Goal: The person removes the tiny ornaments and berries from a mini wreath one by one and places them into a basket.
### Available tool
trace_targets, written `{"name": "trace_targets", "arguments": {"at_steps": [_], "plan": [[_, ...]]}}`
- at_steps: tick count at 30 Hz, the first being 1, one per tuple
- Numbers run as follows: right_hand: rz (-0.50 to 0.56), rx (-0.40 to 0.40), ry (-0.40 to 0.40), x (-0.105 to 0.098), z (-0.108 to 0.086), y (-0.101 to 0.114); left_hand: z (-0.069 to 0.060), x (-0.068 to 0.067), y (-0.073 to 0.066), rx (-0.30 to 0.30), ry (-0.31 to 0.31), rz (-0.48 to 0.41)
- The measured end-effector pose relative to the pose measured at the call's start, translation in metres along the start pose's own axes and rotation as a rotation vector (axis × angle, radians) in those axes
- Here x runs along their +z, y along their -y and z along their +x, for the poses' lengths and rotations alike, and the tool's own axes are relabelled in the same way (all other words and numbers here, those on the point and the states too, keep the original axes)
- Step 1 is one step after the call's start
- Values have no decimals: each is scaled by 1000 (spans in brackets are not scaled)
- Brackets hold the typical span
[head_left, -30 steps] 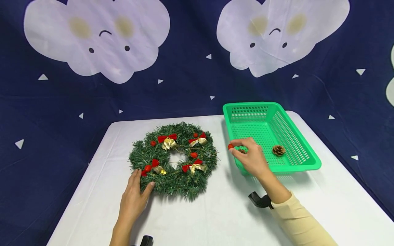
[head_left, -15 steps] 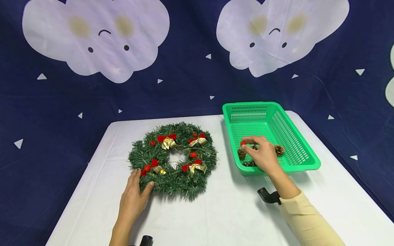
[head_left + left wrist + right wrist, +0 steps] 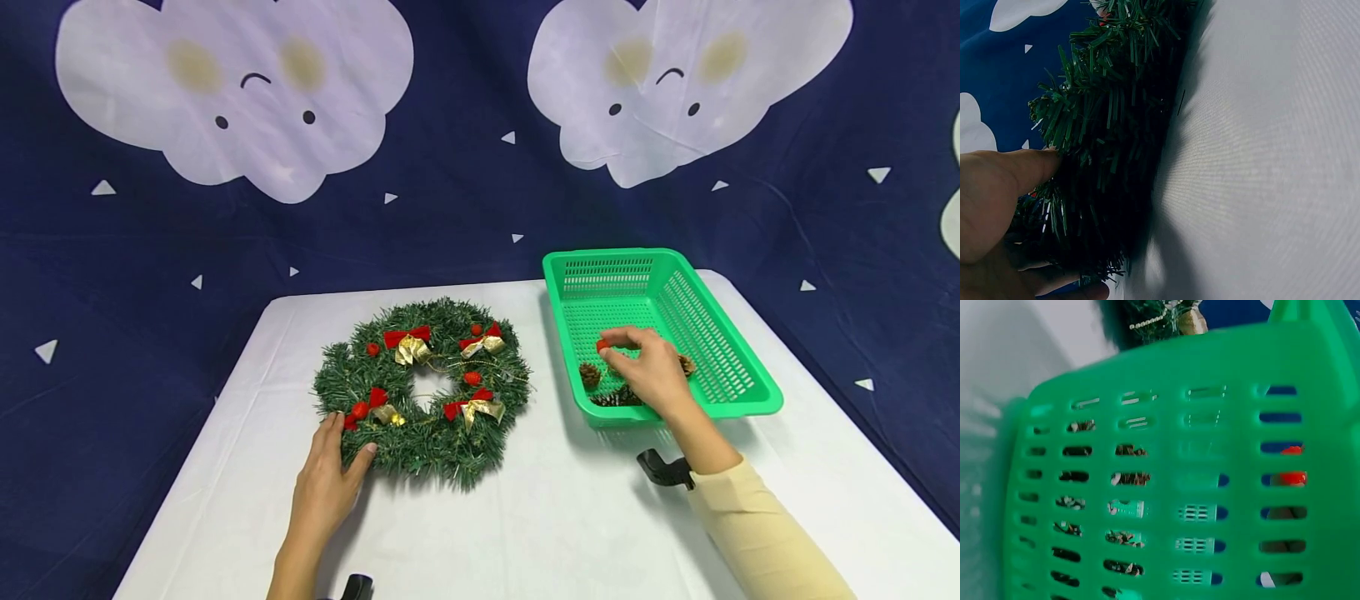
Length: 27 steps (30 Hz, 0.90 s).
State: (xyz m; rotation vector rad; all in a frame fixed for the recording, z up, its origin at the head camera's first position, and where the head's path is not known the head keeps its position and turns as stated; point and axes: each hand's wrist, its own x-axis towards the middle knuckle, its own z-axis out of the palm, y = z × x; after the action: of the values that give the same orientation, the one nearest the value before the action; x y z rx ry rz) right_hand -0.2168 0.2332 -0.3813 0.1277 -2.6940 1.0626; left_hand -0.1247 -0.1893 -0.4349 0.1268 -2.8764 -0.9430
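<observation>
A green tinsel wreath [image 3: 442,454] lies flat on the table, decorated with red-and-gold bows [image 3: 480,404] and small red berry-like balls [image 3: 472,378]. My left hand [image 3: 324,492] holds its near left edge between thumb and fingers; the left wrist view shows the thumb [image 3: 1029,169] against the tinsel. Over the green basket [image 3: 675,410], my right hand [image 3: 651,371] pinches a small red ball [image 3: 603,344] between thumb and fingertips. Pine cones [image 3: 589,375] lie in the basket below it, partly hidden by the hand. Red also shows through the basket's slots in the right wrist view.
The basket has raised, slotted walls [image 3: 708,333] and stands at the table's right side. A white cloth [image 3: 495,533] covers the table. Behind hangs a dark blue curtain [image 3: 465,150] with cloud prints. A black mount [image 3: 660,468] sticks out from the right wrist.
My right hand has moved right, from the basket's left rim to over its inside, with the red ball still pinched. The left hand and wreath have stayed in place.
</observation>
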Motion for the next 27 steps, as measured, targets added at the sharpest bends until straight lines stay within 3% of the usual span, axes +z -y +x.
{"name": "trace_targets", "arguments": {"at_steps": [13,27], "plan": [[-43,53,104,-9,12,-13,0,0,0,2,-7,-3],[-72,52,203,-13,21,-23,0,1,0,4,-14,6]]}}
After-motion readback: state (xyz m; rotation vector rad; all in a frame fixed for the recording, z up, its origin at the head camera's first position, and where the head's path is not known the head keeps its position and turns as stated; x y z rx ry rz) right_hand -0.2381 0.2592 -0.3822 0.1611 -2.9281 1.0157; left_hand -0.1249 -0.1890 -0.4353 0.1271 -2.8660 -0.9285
